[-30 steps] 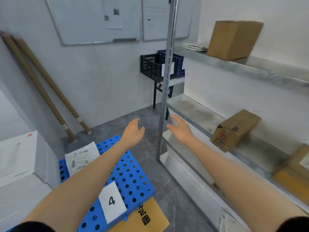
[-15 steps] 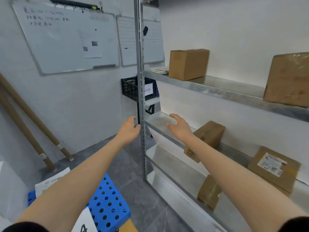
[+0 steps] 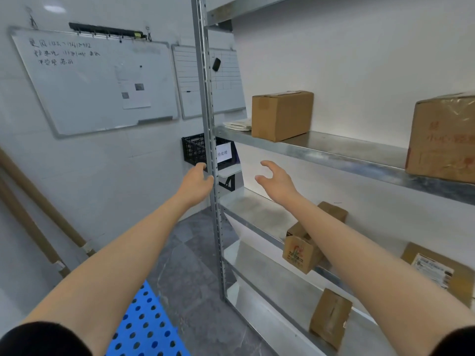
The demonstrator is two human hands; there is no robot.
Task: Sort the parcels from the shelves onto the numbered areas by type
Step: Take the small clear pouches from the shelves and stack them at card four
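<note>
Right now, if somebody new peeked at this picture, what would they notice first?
Probably the two bare arms stretching forward, the left hand by the metal shelf post and the right hand open and empty in front of the shelves. Next, the brown cardboard box on the upper shelf just above the hands, and the big whiteboard on the left wall.

Matt brown cardboard boxes [image 3: 282, 114] on dull galvanized metal shelves [image 3: 334, 152]; glossy perforated blue plastic pallet [image 3: 146, 327].
</note>
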